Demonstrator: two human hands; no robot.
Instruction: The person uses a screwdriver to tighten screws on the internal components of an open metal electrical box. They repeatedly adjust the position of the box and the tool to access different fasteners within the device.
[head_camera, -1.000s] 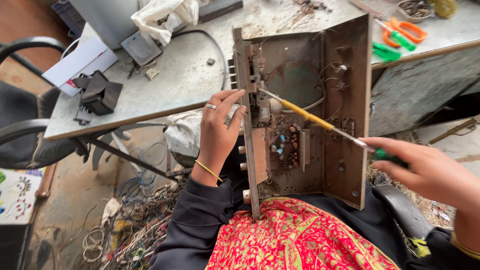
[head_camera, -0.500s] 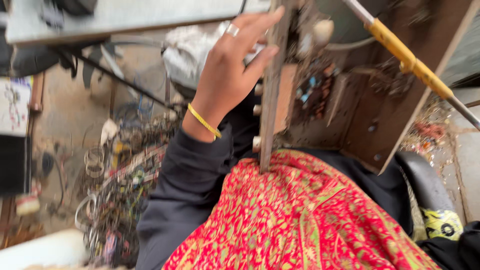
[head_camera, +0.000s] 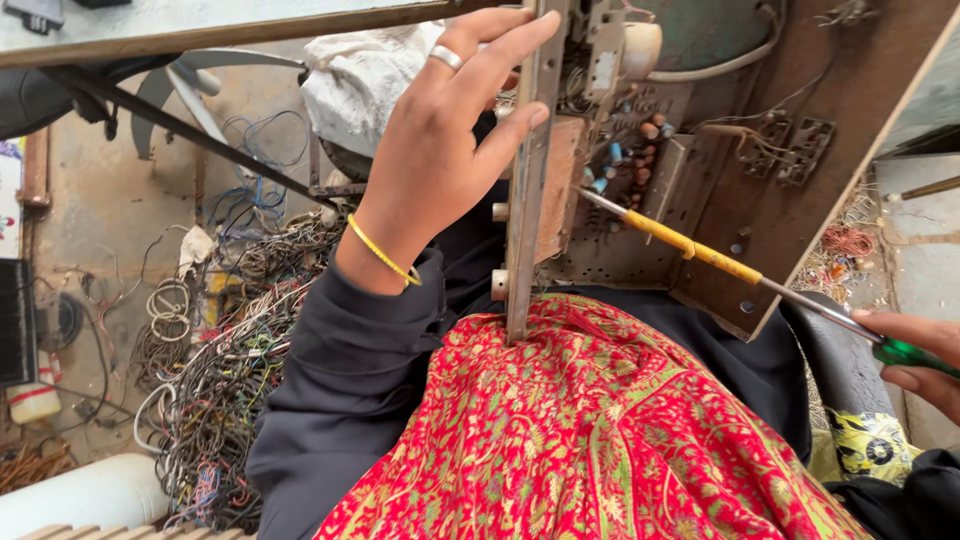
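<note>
Left hand (head_camera: 440, 150) gripping the rusty metal chassis (head_camera: 640, 150) edge.
Right hand (head_camera: 915, 355) is clenching a yellow-shafted screwdriver (head_camera: 700, 250) poking inside.

Only one view is showing: a camera sitting on the person's head, looking steeply down over the lap. It is sitting close in, so the red patterned cloth (head_camera: 600, 430) is filling the lower middle of the frame. The open metal chassis (head_camera: 700, 150) is crowding the upper right, cut off by the top edge. The table (head_camera: 200, 25) is running as a thin strip along the upper left, and the floor with its tangled wires (head_camera: 220, 360) is lying far below at the left.
</note>
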